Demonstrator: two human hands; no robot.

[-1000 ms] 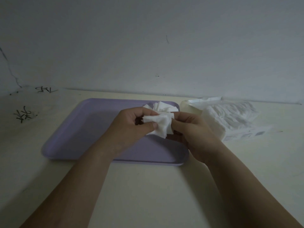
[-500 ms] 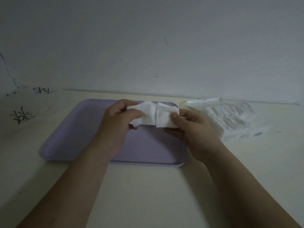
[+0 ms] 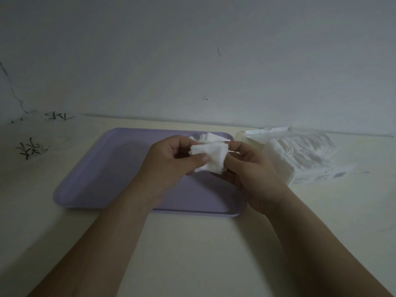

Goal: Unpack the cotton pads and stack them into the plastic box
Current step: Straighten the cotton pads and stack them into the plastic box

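A small bunch of white cotton pads is held between both hands above a lilac tray. My left hand pinches the pads with the thumb on their front. My right hand grips them from the right side, fingers curled behind. More loose pads lie on the tray's far right corner, just behind the hands. An opened pack of cotton pads lies on the table to the right. A clear plastic box stands between tray and pack, partly hidden.
The pale table meets a white wall at the back. Black scribbles mark the table at the far left. The near half of the table holds only my forearms.
Half a second ago the hands held the pads spread side by side, higher up. Now the pads are gathered into one bunch and the hands have come closer together and slightly lower.
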